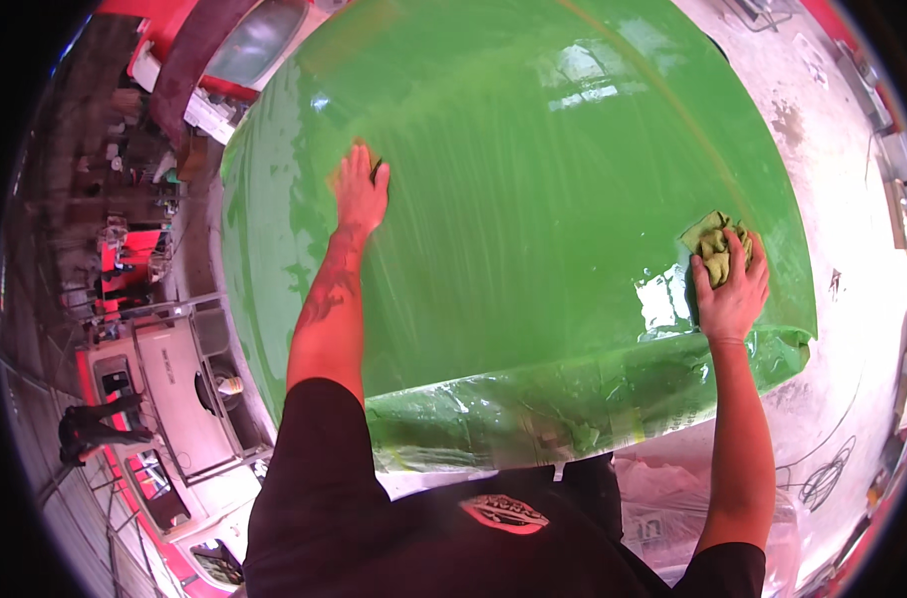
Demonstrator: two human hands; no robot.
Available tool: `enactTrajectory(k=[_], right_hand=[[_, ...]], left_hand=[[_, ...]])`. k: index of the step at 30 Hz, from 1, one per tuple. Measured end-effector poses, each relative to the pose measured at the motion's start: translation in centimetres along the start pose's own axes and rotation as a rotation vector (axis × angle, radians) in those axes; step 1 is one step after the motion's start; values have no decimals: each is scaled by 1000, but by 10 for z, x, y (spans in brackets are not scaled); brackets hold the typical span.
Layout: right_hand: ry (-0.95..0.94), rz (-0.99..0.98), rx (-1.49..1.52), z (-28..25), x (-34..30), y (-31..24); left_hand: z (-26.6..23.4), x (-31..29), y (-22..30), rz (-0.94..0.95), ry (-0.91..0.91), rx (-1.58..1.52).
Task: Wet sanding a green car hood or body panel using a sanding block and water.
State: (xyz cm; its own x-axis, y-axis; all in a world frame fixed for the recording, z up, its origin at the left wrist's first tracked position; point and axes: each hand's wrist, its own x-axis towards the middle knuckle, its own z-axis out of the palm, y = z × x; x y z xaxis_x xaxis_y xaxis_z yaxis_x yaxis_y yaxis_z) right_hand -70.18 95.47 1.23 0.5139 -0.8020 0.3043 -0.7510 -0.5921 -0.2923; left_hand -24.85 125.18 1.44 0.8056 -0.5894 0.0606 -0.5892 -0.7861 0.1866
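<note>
A large glossy green panel, shaped like a car hood [533, 199], fills the middle of the view, wet and streaked. My left hand [361, 194] presses on its left part, fingers stretched forward and thumb to the side. Under those fingers is a thin orange-brown pad [376, 157], mostly hidden; its kind is hard to make out. Near the panel's right edge, my right hand [737, 294] grips a crumpled yellow-green cloth [714, 249] against the surface. Water gleams beside the cloth.
The panel's near edge bends downward in front of my body. Beneath it on the right lies clear plastic sheeting [662, 508]. A cable [827, 473] coils on the pale floor. To the left stand a pale vehicle door [179, 389] and red and white body parts.
</note>
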Motion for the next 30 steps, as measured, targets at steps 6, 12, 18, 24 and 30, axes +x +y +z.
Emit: enactTrajectory(k=[6, 12, 18, 24, 30], right_hand=[[12, -4, -96, -3, -2, 22], [13, -7, -87, -6, -2, 18], [12, -26, -38, 1, 0, 7], [22, -4, -77, -5, 0, 19], [11, 8, -84, -7, -3, 20]], left_hand=[[22, -220, 58, 165, -2, 17], [-10, -289, 37, 94, -292, -60], [4, -15, -31, -104, 22, 29], [34, -145, 36, 162, 127, 128], [5, -283, 102, 119, -253, -3]])
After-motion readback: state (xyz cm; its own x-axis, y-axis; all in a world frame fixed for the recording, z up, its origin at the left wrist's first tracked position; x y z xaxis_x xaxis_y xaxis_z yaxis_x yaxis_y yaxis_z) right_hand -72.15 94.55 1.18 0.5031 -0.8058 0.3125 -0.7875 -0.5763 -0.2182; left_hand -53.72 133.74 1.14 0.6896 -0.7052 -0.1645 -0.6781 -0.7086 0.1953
